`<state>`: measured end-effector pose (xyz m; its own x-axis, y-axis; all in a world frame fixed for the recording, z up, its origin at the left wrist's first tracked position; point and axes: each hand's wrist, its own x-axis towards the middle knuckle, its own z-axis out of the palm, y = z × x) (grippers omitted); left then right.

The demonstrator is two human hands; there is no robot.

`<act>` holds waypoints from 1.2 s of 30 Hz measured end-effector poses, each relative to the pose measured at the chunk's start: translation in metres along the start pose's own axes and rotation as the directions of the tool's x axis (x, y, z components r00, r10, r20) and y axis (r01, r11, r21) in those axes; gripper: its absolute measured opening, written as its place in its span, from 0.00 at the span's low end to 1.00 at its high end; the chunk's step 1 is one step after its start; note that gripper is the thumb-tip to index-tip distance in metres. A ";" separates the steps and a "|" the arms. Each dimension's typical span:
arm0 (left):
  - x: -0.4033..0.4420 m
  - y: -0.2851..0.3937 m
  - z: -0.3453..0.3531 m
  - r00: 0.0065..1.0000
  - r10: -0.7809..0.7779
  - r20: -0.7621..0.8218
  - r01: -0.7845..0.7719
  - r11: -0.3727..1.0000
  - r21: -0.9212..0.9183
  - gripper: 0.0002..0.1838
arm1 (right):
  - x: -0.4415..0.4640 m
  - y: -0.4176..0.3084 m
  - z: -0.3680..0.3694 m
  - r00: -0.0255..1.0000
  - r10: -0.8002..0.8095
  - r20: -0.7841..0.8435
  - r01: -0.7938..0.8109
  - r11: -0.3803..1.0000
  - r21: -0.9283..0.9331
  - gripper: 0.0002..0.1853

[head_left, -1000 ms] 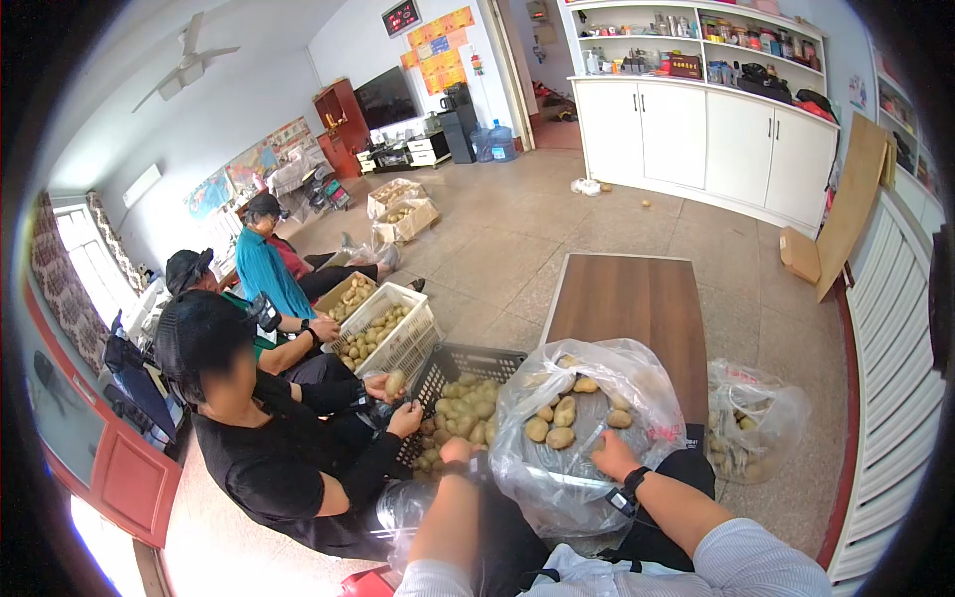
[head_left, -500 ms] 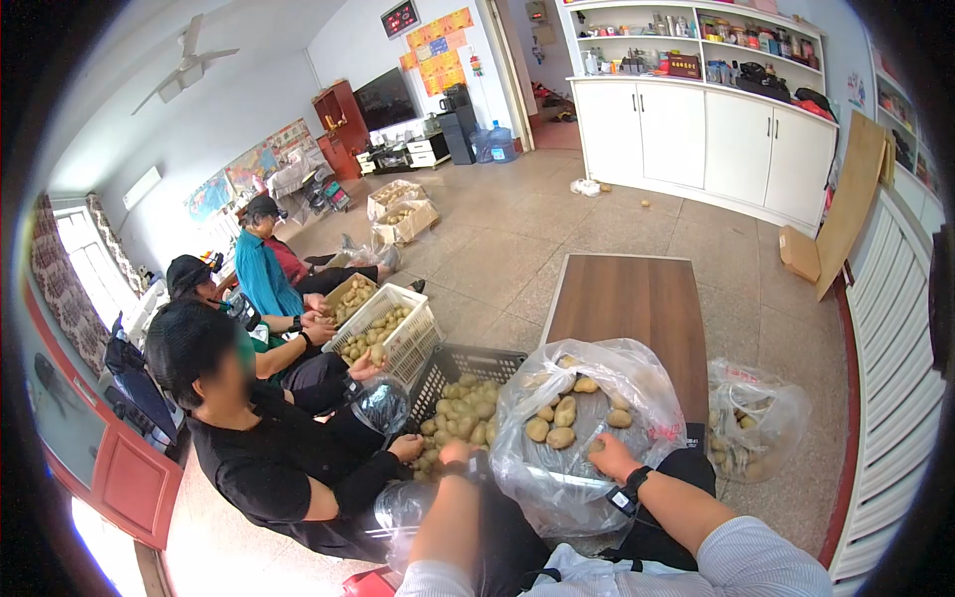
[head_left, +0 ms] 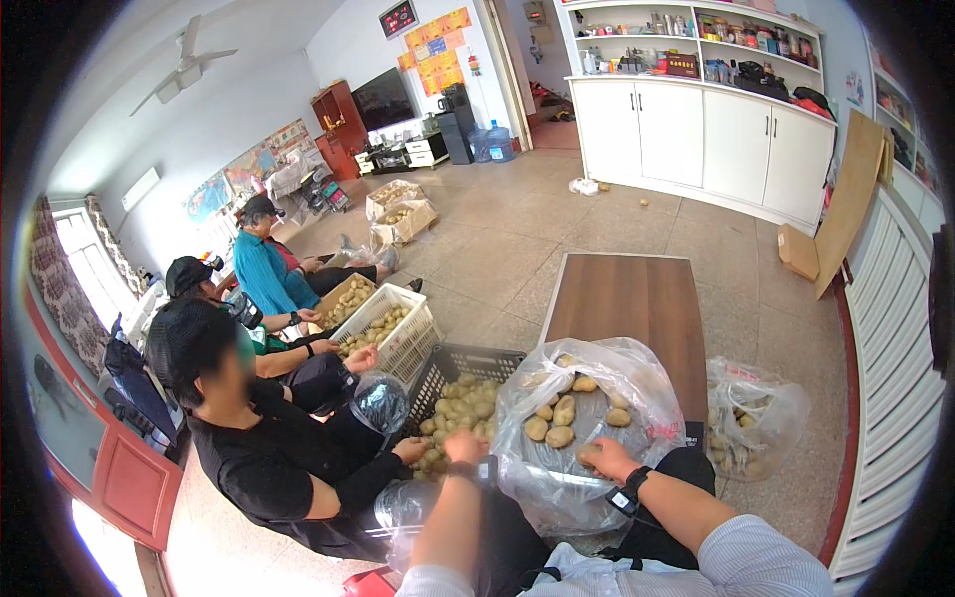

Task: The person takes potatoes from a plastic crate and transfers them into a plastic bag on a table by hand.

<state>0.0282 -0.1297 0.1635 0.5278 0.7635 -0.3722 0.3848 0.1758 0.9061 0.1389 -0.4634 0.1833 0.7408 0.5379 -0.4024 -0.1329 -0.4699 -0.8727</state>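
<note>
My left hand (head_left: 464,447) is at the right side of the dark plastic crate (head_left: 479,354), over the pale potatoes (head_left: 461,400) in it. Its fingers look curled, and whatever they hold is hidden. Over the near right part of a clear plastic bag (head_left: 522,490), my right hand (head_left: 613,460) is closed around a potato (head_left: 586,454). Several brownish potatoes (head_left: 563,410) lie inside the opened bag, which rests in front of my knees.
A brown wooden tabletop (head_left: 622,303) stretches beyond the bag. On the floor at right sits another bag of potatoes (head_left: 741,438). To my left, a co-worker in black (head_left: 269,448) reaches into the same crate. Farther along are a white crate (head_left: 423,333) and more seated people.
My right hand has shifted slightly left with the potato. My left hand has risen a little at the crate. Co-workers farther left have moved their arms.
</note>
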 end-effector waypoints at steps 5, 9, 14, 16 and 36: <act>-0.023 0.020 0.021 0.993 -0.043 0.109 0.071 0.963 -0.261 0.18 | 0.011 0.012 0.005 0.999 -0.041 0.028 0.042 0.999 -0.028 0.24; -0.044 0.036 0.028 0.950 -0.072 0.303 0.130 0.976 -0.174 0.19 | 0.024 0.029 0.011 0.998 -0.063 0.011 0.064 0.994 -0.091 0.29; -0.050 0.034 0.034 0.957 -0.065 0.281 0.074 0.997 -0.021 0.14 | 0.018 0.025 0.013 0.993 -0.112 -0.027 0.111 0.993 -0.040 0.25; -0.036 0.018 0.034 0.947 0.063 0.316 -0.070 0.997 0.011 0.13 | 0.005 0.007 0.012 0.995 -0.096 0.040 0.092 0.991 0.101 0.19; -0.056 0.043 0.038 0.740 0.020 0.672 -0.080 0.995 0.058 0.20 | 0.015 -0.064 0.039 0.971 -0.214 0.105 0.209 0.976 0.053 0.23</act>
<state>0.0443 -0.1879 0.2160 0.9072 0.1513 -0.3925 0.3849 0.0778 0.9197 0.1325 -0.3981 0.2227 0.6784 0.6966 -0.2333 -0.0098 -0.3090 -0.9510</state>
